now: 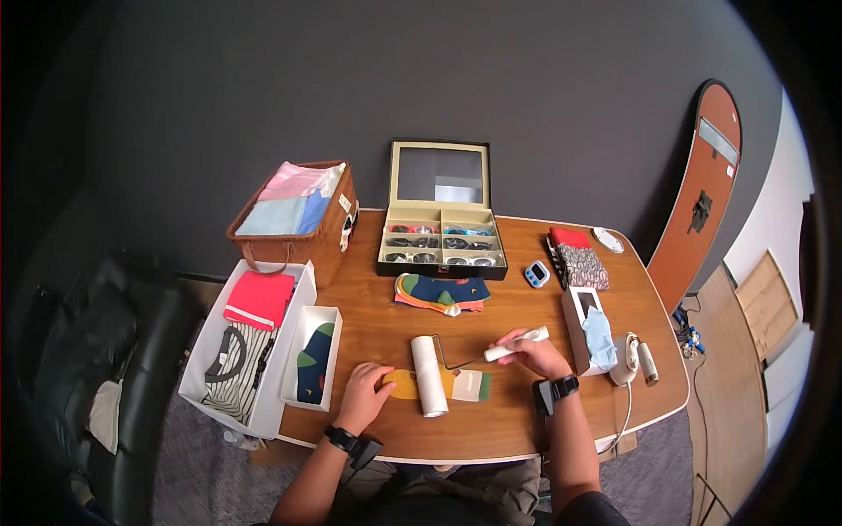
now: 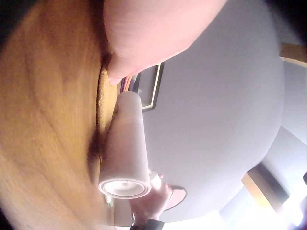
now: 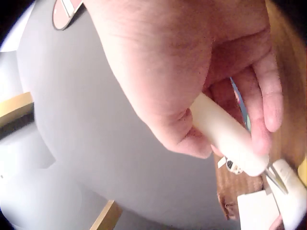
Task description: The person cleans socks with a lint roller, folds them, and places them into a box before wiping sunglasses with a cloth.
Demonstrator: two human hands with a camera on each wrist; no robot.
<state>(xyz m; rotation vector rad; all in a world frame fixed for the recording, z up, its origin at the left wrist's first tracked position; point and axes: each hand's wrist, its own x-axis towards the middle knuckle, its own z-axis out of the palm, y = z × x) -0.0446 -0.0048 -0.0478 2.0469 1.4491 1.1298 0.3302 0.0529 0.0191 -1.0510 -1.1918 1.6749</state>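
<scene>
A white lint roller (image 1: 429, 377) lies across a yellow, white and green sock (image 1: 471, 386) spread flat on the table. My right hand (image 1: 532, 352) grips the roller's white handle (image 3: 225, 136) between thumb and fingers; a bent metal rod joins handle and roller. At the sock's yellow end, my left hand (image 1: 365, 396) rests with its fingertips on the fabric, holding it against the wood. From the left wrist view, the roller (image 2: 124, 148) sits right beside that hand, its round end facing the camera.
Behind lie folded socks (image 1: 441, 294) and an open glasses case (image 1: 443, 241). To the left stand a wicker basket (image 1: 329, 223), a clothes box (image 1: 303, 289) and a narrow box with a sock (image 1: 298, 396). A tissue-like box (image 1: 574, 342), timer (image 1: 537, 274) and corded white device (image 1: 626, 359) are right.
</scene>
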